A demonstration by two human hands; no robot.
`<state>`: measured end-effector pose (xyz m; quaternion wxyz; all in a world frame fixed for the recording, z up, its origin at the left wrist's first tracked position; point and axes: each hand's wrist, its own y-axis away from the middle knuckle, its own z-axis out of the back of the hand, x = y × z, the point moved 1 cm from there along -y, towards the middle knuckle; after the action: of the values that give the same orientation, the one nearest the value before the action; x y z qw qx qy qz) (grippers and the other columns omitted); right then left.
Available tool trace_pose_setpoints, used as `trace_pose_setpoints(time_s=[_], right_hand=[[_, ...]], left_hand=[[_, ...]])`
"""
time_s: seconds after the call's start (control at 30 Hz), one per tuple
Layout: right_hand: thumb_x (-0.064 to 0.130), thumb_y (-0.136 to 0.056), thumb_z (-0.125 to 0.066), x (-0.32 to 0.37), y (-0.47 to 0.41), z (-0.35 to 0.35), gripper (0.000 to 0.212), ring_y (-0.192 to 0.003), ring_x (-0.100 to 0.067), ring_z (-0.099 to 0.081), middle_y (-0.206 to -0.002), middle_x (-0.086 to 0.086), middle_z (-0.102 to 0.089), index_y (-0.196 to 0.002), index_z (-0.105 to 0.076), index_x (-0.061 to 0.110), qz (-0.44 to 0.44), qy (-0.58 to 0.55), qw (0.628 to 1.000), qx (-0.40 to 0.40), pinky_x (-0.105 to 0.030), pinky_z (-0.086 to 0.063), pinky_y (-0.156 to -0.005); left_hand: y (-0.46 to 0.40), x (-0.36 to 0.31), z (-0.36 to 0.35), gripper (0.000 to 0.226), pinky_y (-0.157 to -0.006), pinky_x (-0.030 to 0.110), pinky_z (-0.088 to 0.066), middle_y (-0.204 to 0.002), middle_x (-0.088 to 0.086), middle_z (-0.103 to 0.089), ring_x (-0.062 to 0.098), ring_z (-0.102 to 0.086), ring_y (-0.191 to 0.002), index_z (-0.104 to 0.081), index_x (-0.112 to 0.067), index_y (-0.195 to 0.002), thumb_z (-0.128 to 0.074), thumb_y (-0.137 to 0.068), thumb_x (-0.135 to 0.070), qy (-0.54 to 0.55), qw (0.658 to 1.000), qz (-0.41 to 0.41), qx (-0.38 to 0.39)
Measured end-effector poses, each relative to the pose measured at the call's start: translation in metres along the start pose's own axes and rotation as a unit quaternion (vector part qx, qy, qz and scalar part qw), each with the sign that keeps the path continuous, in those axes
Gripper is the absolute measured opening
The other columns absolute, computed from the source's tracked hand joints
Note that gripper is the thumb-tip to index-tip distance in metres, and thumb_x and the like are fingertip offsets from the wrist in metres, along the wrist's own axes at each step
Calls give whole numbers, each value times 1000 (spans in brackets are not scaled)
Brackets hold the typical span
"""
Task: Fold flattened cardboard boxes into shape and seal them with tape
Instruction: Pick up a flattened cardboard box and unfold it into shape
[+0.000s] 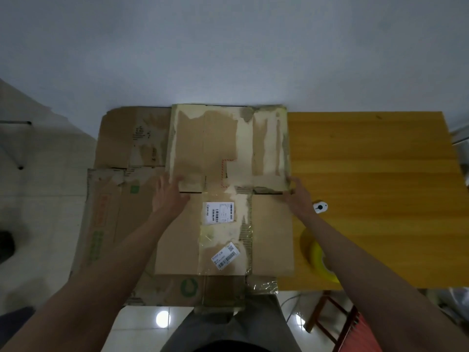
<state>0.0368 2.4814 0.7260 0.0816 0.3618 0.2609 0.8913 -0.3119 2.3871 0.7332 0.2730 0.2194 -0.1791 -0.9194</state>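
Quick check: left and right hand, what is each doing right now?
Left hand: open, fingers flat on the far flap of the top flattened brown cardboard box.
Right hand: at that flap's right edge; grip cannot be told.

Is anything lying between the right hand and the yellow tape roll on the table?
Nothing visible. The tape roll sits on bare table below the right forearm; the right hand is at the flattened box edge.

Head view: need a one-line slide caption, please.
Both hands, left and right, on the far flaps of a flattened cardboard box; yellow tape roll nearby.
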Motion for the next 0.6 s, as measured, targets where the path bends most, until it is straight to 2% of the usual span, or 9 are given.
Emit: trace_pose_setpoints(time_s=[0.07,0.13,0.2,0.27,0.3,0.4,0.53,0.6], right_hand=[[12,-101,-49,-4,-2,4,54,-75,-20,-57,-101,-11,-64,-151,-31,19,-16,-12,1000,18,-30,-44,-58],[12,-103,-46,-6,-6,7,56,-95,-28,-61,-112,-13,-63,-155,-27,14,-38,-20,998,41,-39,-48,-75],[9,-103,-42,-6,-8,9,48,-109,-40,-57,-124,-21,-59,-151,-36,12,-28,-5,998,61,-49,-47,-86],[5,-101,-42,-7,-10,9,41,-107,-49,-54,-119,-28,-58,-141,-50,13,-8,-21,997,70,-57,-46,-85],[5,-100,-44,-7,-10,10,37,-105,-48,-54,-115,-26,-59,-135,-55,13,-10,-44,997,70,-57,-47,-84],[12,-98,-55,-9,-12,11,19,-101,-30,-59,-100,1,-59,-116,-58,14,-41,-129,990,45,-49,-52,-85],[20,-98,-59,-13,-15,7,19,-104,-22,-60,-115,-2,-61,-116,-54,16,-59,-175,983,9,-47,-54,-88],[21,-99,-56,-14,-16,5,19,-109,-26,-59,-115,-5,-63,-115,-59,13,-74,-200,976,34,-51,-51,-95]], left_hand=[[0,-13,-7,66,-107,49,-41,-157,6,-22,32,-26,-142,-41,-23,-146,-70,-87,-29,-7,1000,-5,16],[-2,-21,-14,70,-112,49,-36,-159,5,-20,35,-26,-142,-40,-25,-147,-72,-86,-37,-4,999,2,34],[-4,-23,-20,74,-114,50,-32,-160,5,-17,37,-24,-143,-40,-28,-147,-74,-83,-45,-4,999,10,46],[-7,-21,-24,77,-114,50,-31,-161,5,-15,38,-23,-144,-40,-30,-146,-75,-80,-48,-7,999,11,45],[-7,-19,-26,77,-114,49,-30,-161,4,-15,38,-23,-144,-40,-30,-146,-75,-80,-48,-7,999,9,43],[-8,-13,-29,79,-116,50,-29,-161,3,-14,37,-23,-144,-38,-32,-147,-76,-80,-48,-8,999,1,42],[-9,-10,-29,79,-115,51,-31,-160,4,-17,37,-27,-143,-39,-32,-147,-76,-79,-51,-14,999,0,35],[-9,-10,-29,79,-114,52,-33,-160,4,-18,37,-27,-143,-40,-32,-147,-75,-79,-52,-11,999,0,31]])
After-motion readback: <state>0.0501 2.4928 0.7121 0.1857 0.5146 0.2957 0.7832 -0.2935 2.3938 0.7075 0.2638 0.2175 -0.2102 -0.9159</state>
